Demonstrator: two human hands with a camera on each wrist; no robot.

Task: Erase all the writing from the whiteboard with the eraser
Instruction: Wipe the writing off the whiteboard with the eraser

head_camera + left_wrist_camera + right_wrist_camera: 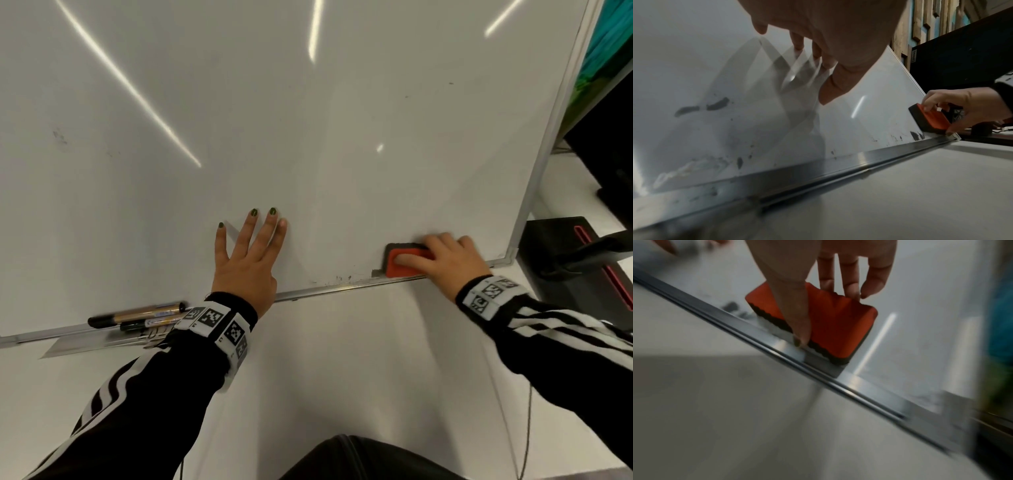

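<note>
A large whiteboard [308, 120] fills the head view. My right hand [448, 260] grips an orange eraser [407, 262] with a black felt base, pressed on the board at its bottom right, just above the metal frame edge [342, 286]. Dark ink smudges [339, 278] lie left of the eraser along that edge. In the right wrist view the thumb and fingers pinch the eraser [830, 324] by its sides. My left hand [250, 253] rests flat on the board with fingers spread. The left wrist view shows the eraser [929, 118] and smudges [916, 135] beside it.
Several markers [137, 317] lie on the tray at the board's lower left. A faint smear [60, 137] marks the board's left side. A dark box with a red stripe [582, 260] stands past the board's right corner. A white surface [342, 359] lies below the frame.
</note>
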